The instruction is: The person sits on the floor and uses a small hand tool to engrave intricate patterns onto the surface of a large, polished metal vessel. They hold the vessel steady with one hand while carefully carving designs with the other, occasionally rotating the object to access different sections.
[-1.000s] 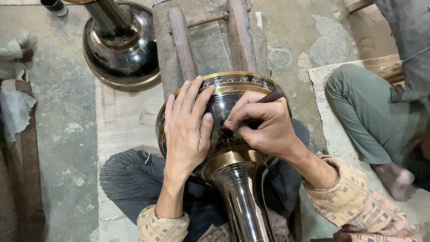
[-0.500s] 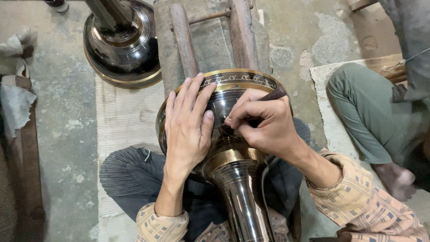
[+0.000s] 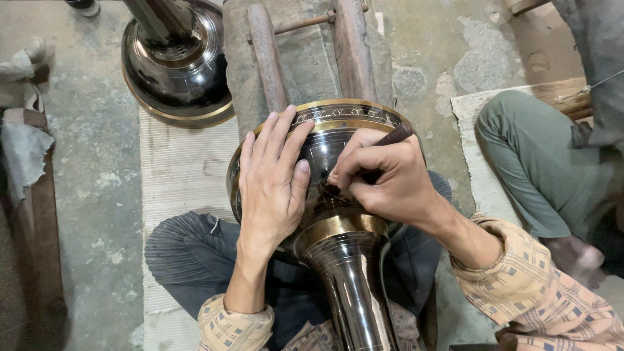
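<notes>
The dark brass-banded vessel (image 3: 338, 214) lies across the seated person's lap, its neck toward the person and its bowl leaning on a wooden stand (image 3: 305, 58) beyond. The left hand (image 3: 270, 185) rests flat on the bowl with fingers (image 3: 279, 133) spread and released; the right hand (image 3: 387, 175) is clenched around a dark engraving tool (image 3: 390, 136), its tip on the bowl surface. Farther off, a second dark vessel (image 3: 179, 65) stands on the concrete floor (image 3: 91, 149), and another person's bent leg (image 3: 533, 156) rests on a mat at right.

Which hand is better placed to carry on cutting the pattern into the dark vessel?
Right. The right hand grips the engraving tool against the vessel; the left hand lies flat, steadying it.
</notes>
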